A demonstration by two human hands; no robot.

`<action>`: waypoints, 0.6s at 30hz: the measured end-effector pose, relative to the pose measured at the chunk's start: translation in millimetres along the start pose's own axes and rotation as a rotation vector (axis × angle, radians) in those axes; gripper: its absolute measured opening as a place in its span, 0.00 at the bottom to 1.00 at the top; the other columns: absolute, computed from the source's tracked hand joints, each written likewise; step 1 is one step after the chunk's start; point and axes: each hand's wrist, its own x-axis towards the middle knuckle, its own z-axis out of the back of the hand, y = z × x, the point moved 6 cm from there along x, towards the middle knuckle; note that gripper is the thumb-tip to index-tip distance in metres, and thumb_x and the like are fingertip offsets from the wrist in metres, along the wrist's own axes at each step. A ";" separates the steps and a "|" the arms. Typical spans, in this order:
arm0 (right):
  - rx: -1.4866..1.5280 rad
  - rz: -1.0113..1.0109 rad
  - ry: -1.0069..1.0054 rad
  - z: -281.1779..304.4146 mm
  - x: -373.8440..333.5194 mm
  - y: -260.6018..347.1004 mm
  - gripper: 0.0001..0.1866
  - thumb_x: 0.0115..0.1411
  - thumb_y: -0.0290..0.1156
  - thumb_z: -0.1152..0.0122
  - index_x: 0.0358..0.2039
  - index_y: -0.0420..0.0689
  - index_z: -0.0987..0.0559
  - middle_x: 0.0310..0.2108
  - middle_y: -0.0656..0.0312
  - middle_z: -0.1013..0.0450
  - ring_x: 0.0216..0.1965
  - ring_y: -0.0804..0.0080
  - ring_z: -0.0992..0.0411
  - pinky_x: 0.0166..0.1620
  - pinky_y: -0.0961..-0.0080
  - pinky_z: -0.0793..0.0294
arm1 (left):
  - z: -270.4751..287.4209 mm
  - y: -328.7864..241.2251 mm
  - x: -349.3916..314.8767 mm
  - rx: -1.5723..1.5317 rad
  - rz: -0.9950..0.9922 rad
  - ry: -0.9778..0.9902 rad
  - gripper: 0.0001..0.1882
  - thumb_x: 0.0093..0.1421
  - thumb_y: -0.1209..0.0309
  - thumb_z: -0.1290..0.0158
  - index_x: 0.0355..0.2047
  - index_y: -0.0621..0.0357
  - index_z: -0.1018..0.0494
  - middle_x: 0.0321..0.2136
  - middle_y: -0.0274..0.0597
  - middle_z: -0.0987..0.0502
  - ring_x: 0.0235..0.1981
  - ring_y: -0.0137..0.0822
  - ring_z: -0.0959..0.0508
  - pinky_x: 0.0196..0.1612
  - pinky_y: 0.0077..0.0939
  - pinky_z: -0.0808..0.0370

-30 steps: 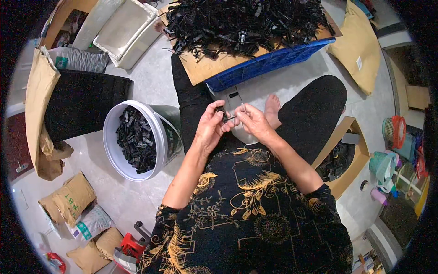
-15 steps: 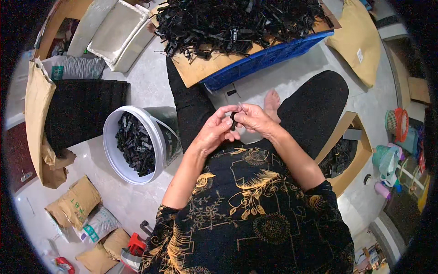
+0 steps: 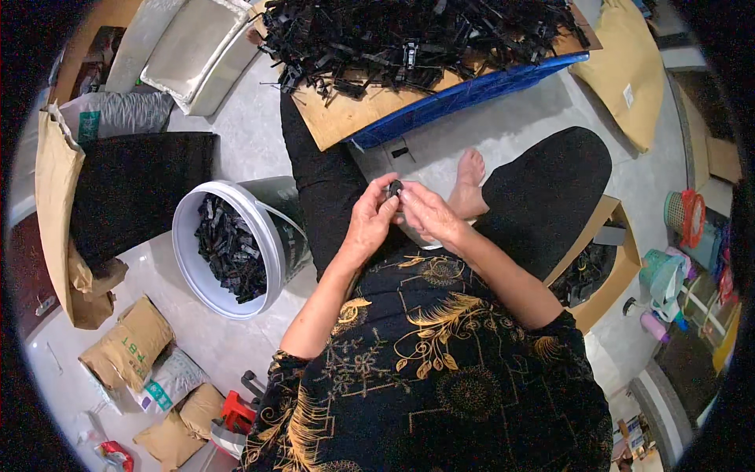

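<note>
A small black plastic part (image 3: 395,188) is pinched between my two hands, above my lap. My left hand (image 3: 370,219) grips it with thumb and forefinger. From the other side, my right hand (image 3: 431,214) closes its thumb and fingers on the same part; its curled fingers partly hide it. Beyond the hands, a large heap of black plastic parts (image 3: 409,47) with thin stems covers a wooden board (image 3: 326,118). To the left, a white bucket (image 3: 187,271) lies tilted toward me, with many loose black parts (image 3: 230,252) inside.
A blue crate (image 3: 472,98) supports the board. At right stands an open cardboard box (image 3: 625,263) with black pieces. One black piece (image 3: 400,152) lies on the floor. Left are a large paper sack (image 3: 55,189) and several filled bags (image 3: 130,342); a tan sack (image 3: 621,79) lies far right.
Both hands have shifted slightly left, and the black part has turned between the fingers. The right hand's fingers are more curled inward. The view has shifted a little.
</note>
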 end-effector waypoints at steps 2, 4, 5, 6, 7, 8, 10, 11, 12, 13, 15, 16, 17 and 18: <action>0.025 -0.040 -0.003 -4.0 0.1 2.0 0.14 0.66 0.41 0.59 0.49 0.49 0.36 0.17 0.73 0.43 0.12 0.89 0.50 0.13 0.90 0.53 | -0.7 -2.0 0.4 0.011 -0.031 -0.001 0.18 0.62 0.79 0.57 0.53 0.58 0.38 0.36 0.35 0.28 0.34 0.24 0.29 0.34 0.18 0.29; 0.053 -0.051 0.022 -3.9 1.6 1.2 0.14 0.66 0.40 0.59 0.49 0.49 0.37 0.17 0.73 0.43 0.12 0.89 0.50 0.13 0.90 0.53 | -0.8 -1.9 1.5 0.019 -0.041 -0.006 0.18 0.62 0.79 0.57 0.53 0.58 0.38 0.36 0.35 0.28 0.34 0.24 0.29 0.34 0.17 0.29; 0.082 -0.057 0.046 -4.8 2.1 0.9 0.14 0.66 0.39 0.59 0.50 0.50 0.38 0.16 0.73 0.44 0.12 0.89 0.50 0.13 0.90 0.53 | -0.7 -2.1 1.8 0.031 -0.055 -0.009 0.18 0.62 0.79 0.57 0.53 0.58 0.38 0.35 0.35 0.28 0.33 0.23 0.30 0.34 0.17 0.29; 0.082 -0.063 0.046 -5.6 3.0 1.0 0.14 0.66 0.39 0.59 0.50 0.50 0.38 0.16 0.73 0.44 0.12 0.89 0.50 0.13 0.90 0.53 | -0.6 -0.8 2.2 0.027 -0.050 -0.011 0.18 0.62 0.79 0.57 0.53 0.58 0.38 0.35 0.35 0.28 0.33 0.23 0.30 0.34 0.17 0.29; 0.089 -0.076 0.030 -6.4 4.5 0.5 0.14 0.66 0.39 0.59 0.50 0.50 0.38 0.16 0.74 0.45 0.12 0.89 0.51 0.13 0.90 0.54 | 0.3 0.8 2.4 0.018 -0.050 -0.022 0.18 0.61 0.79 0.57 0.53 0.58 0.38 0.36 0.35 0.28 0.34 0.23 0.29 0.35 0.17 0.29; 0.096 -0.088 0.013 -6.7 5.9 -0.4 0.13 0.66 0.39 0.59 0.49 0.50 0.38 0.16 0.75 0.45 0.12 0.90 0.51 0.13 0.90 0.54 | 1.5 2.3 2.6 0.010 -0.050 -0.034 0.19 0.61 0.79 0.57 0.53 0.58 0.38 0.36 0.36 0.28 0.35 0.24 0.29 0.36 0.17 0.30; 0.102 -0.068 0.023 -7.0 8.8 -1.9 0.13 0.66 0.39 0.59 0.49 0.50 0.38 0.16 0.75 0.46 0.12 0.90 0.51 0.13 0.90 0.54 | 3.4 3.4 3.7 0.056 -0.051 -0.059 0.18 0.61 0.79 0.57 0.53 0.59 0.37 0.36 0.36 0.27 0.35 0.25 0.29 0.36 0.18 0.29; 0.107 -0.040 0.033 -7.4 10.1 -0.6 0.13 0.66 0.39 0.59 0.48 0.51 0.38 0.16 0.76 0.46 0.12 0.90 0.52 0.13 0.90 0.54 | 4.4 2.5 4.4 0.107 -0.057 -0.082 0.18 0.61 0.79 0.57 0.52 0.59 0.37 0.37 0.36 0.27 0.36 0.25 0.28 0.37 0.19 0.29; 0.107 -0.047 0.031 -7.7 11.7 -0.6 0.13 0.66 0.39 0.59 0.48 0.51 0.38 0.16 0.76 0.46 0.12 0.90 0.52 0.13 0.90 0.54 | 4.4 2.5 4.9 0.102 -0.051 -0.082 0.18 0.61 0.79 0.57 0.52 0.59 0.37 0.37 0.36 0.27 0.36 0.25 0.28 0.37 0.19 0.29; 0.093 -0.054 0.006 -6.9 14.1 -0.9 0.13 0.66 0.39 0.58 0.48 0.51 0.38 0.16 0.76 0.46 0.12 0.90 0.52 0.13 0.91 0.54 | 4.7 -0.7 5.1 0.130 -0.039 -0.099 0.18 0.60 0.79 0.57 0.51 0.60 0.36 0.36 0.37 0.26 0.36 0.26 0.28 0.38 0.20 0.29; 0.080 -0.068 -0.022 -6.5 20.0 -2.1 0.13 0.66 0.40 0.58 0.48 0.51 0.38 0.15 0.77 0.46 0.12 0.90 0.52 0.13 0.91 0.54 | 5.7 0.0 7.1 0.155 -0.019 -0.115 0.17 0.60 0.80 0.57 0.51 0.61 0.35 0.36 0.38 0.25 0.36 0.26 0.27 0.38 0.21 0.28; 0.061 -0.087 -0.040 -6.2 23.4 -2.9 0.12 0.66 0.39 0.58 0.47 0.51 0.37 0.15 0.77 0.46 0.12 0.90 0.53 0.12 0.91 0.55 | 7.5 -2.9 8.1 0.226 -0.072 -0.146 0.17 0.59 0.80 0.56 0.50 0.61 0.35 0.35 0.40 0.25 0.35 0.26 0.26 0.38 0.22 0.28; 0.042 -0.106 -0.058 -4.4 26.7 -3.5 0.11 0.66 0.39 0.58 0.46 0.52 0.36 0.15 0.77 0.46 0.11 0.90 0.53 0.12 0.90 0.55 | 9.2 -5.6 9.2 0.298 -0.125 -0.177 0.17 0.59 0.80 0.56 0.50 0.61 0.35 0.33 0.42 0.24 0.35 0.27 0.25 0.38 0.22 0.28; 0.042 -0.114 -0.060 -1.9 30.7 -4.5 0.11 0.66 0.39 0.58 0.46 0.52 0.36 0.15 0.77 0.46 0.11 0.90 0.53 0.12 0.90 0.55 | 11.2 -2.1 11.2 0.294 -0.118 -0.178 0.17 0.59 0.80 0.56 0.50 0.61 0.35 0.33 0.42 0.24 0.35 0.27 0.25 0.38 0.22 0.28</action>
